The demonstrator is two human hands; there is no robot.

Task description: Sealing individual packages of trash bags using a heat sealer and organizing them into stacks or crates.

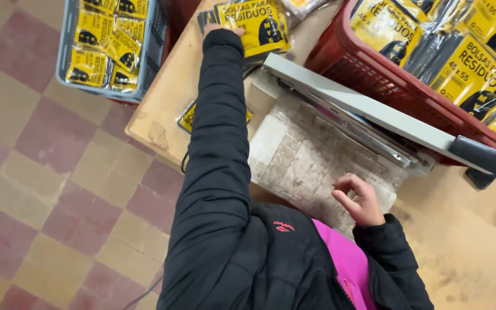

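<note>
Yellow bag packet (258,26) at top centre — left hand (220,28) rests there, grip hidden; right hand (360,199) empty, half-curled over the sealer pad (299,161).

Two baskets, one grey (64,54) and one red (374,69), one heat sealer (374,115), and two hands (363,201).

A sealing machine (340,143) sits on the table (460,252) directly before the person, its lever arm (374,109) raised above its bed; a basket (374,72) full of packets (477,74) stands on the table behind it, to the right; a crate (64,57) holding more packets sits off the table's left end, over the floor (47,172); the left hand (220,27) reaches far forward onto a packet (256,26) at the table's far edge; another packet (189,116) lies left of the machine; the right hand (360,201) hovers over the machine's near edge.
</note>
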